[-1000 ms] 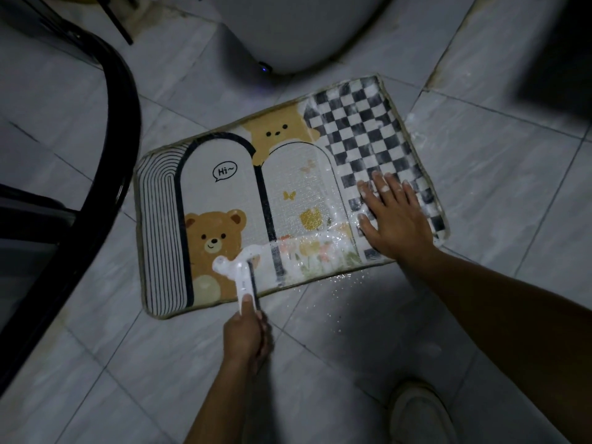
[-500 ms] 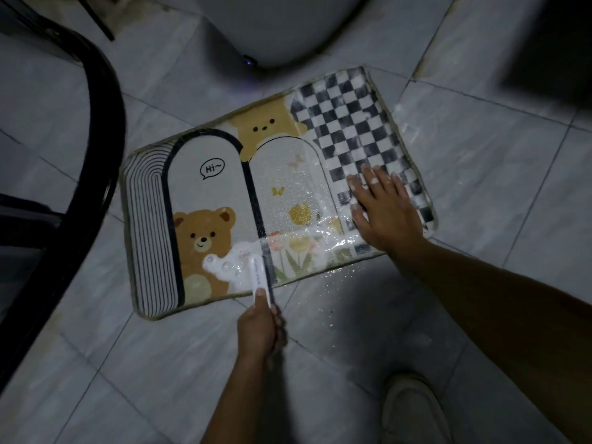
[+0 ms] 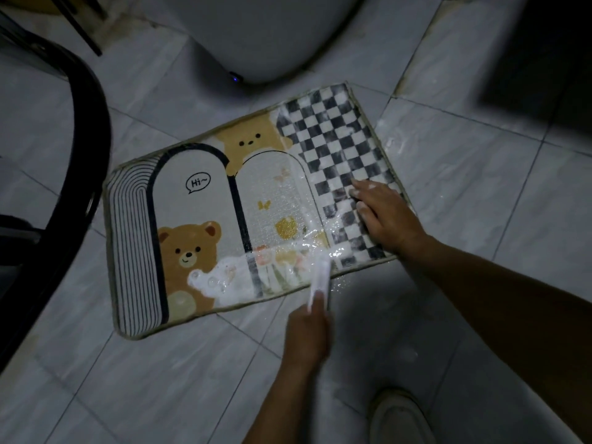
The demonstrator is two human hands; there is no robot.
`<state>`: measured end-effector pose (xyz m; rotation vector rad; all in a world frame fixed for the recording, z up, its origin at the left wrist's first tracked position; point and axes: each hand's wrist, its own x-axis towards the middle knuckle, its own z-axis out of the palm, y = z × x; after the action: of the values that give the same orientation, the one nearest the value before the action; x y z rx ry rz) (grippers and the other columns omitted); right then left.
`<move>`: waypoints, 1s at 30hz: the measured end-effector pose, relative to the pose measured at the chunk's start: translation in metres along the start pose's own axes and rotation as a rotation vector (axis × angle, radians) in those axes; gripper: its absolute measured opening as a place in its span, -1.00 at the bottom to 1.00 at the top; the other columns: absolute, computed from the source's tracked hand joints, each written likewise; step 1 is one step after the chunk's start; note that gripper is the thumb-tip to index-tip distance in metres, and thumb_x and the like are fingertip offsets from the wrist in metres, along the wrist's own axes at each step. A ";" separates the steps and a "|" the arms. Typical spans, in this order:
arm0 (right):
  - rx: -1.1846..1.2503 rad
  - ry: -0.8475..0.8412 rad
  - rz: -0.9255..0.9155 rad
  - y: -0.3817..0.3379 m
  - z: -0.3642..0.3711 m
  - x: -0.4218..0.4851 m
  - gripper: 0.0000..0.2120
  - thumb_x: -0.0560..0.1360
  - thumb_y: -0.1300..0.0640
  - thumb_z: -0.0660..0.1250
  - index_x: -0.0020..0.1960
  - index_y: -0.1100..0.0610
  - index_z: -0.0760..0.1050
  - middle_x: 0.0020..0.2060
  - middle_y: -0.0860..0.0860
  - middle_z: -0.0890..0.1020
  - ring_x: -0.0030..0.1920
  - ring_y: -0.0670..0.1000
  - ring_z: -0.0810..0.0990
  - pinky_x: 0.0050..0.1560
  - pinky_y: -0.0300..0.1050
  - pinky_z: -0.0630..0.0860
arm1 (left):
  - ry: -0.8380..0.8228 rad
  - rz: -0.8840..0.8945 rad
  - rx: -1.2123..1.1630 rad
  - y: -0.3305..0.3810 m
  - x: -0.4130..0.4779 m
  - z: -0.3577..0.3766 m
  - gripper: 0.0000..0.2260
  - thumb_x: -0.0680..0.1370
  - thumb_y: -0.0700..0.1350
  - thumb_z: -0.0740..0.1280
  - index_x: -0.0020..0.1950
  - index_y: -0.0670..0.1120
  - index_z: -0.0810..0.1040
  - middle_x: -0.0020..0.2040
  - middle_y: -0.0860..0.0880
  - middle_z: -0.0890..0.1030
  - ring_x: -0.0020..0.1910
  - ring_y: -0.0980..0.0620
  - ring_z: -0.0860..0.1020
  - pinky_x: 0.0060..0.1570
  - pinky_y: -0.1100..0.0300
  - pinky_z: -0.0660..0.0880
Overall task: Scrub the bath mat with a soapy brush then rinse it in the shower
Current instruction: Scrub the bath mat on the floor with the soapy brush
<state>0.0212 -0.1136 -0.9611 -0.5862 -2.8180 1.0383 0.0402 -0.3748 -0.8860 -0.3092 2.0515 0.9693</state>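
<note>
Foam point(image 3: 208, 280) streaks the near edge of the bath mat point(image 3: 192, 213) on the floor point(image 3: 160, 379) — there the left hand point(image 3: 307, 331) grips the brush point(image 3: 320, 277), while the right hand point(image 3: 384, 216) presses open-palmed on the checkered end.

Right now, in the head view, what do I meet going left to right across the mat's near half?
Striped arches → brown bear → foam → brush → right hand.

Dim, spotlit centre with dark corners; brush point(image 3: 320, 277) motion-blurred, wet glare on mat point(image 3: 198, 219).
</note>
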 end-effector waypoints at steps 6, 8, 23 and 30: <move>-0.014 0.145 0.100 -0.009 0.003 0.000 -0.61 0.68 -0.04 0.05 0.41 0.08 0.43 0.37 0.08 0.52 0.39 0.05 0.44 0.40 0.11 0.42 | -0.111 0.142 0.095 0.047 0.019 0.053 -0.62 0.71 0.07 0.20 0.06 -0.23 0.59 -0.22 -0.08 0.62 -0.38 0.16 0.59 -0.38 0.31 0.52; -0.047 0.138 0.073 -0.006 0.004 -0.001 -0.62 0.68 -0.04 0.07 0.39 0.09 0.44 0.37 0.09 0.52 0.39 0.07 0.44 0.42 0.12 0.41 | -0.047 0.222 0.262 0.046 0.021 0.052 -0.66 0.67 0.08 0.28 0.17 -0.20 0.58 -0.06 0.01 0.65 -0.17 0.14 0.62 -0.28 0.37 0.55; -0.135 0.134 0.049 -0.003 0.006 0.001 -0.63 0.68 -0.01 0.11 0.35 0.13 0.50 0.42 0.09 0.51 0.42 0.07 0.42 0.49 0.07 0.30 | 0.007 0.935 0.782 0.023 0.027 0.024 -0.16 0.56 0.05 0.43 0.66 0.14 -0.05 0.69 0.06 -0.10 0.39 0.01 0.45 0.16 0.09 0.56; -0.149 0.140 0.049 -0.002 0.007 0.002 -0.64 0.68 -0.02 0.11 0.34 0.12 0.50 0.41 0.09 0.51 0.41 0.07 0.44 0.47 0.09 0.33 | 0.009 0.895 0.975 0.033 0.041 0.020 -0.19 0.58 -0.22 0.35 0.67 0.07 -0.08 0.62 0.20 -0.32 -0.23 0.09 0.59 -0.36 0.16 0.61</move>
<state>0.0177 -0.1187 -0.9656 -0.7151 -2.7858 0.7659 0.0090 -0.3333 -0.9069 1.1833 2.4112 0.2935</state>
